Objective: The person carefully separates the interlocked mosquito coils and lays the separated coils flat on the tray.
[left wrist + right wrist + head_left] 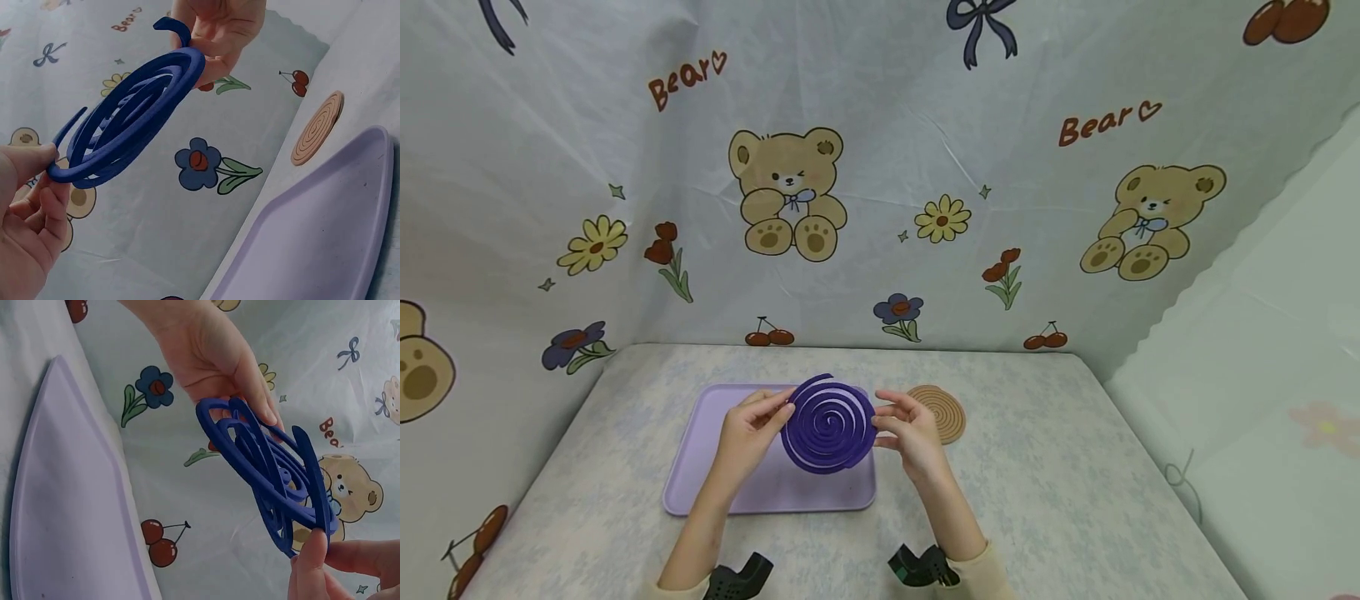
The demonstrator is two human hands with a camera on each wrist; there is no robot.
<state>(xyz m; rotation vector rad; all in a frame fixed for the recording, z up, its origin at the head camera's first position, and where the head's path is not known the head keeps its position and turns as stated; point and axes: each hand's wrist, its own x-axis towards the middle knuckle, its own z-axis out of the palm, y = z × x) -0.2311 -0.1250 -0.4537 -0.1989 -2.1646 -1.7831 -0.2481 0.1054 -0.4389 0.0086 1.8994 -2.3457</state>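
A violet-blue mosquito coil (pixel 830 422), wound in a flat spiral, is held up over the tray. My left hand (pixel 747 432) pinches its left edge between thumb and fingers. At the opposite edge, my right hand (pixel 916 435) grips the coil with thumb and fingertips. The left wrist view shows the coil (pixel 115 153) nearly edge-on, its loops spread apart and a loose end sticking out. In the right wrist view the strands of the coil (pixel 257 480) cross over one another. Partly behind my right hand lies a tan coil (pixel 952 415) on the table.
Below the hands, a light purple tray (pixel 790 497) lies on the pale mottled table (pixel 1037 500). A white cloth (pixel 887 125) printed with bears and flowers rises behind the table's back edge. Black devices (pixel 739 577) sit on both wrists.
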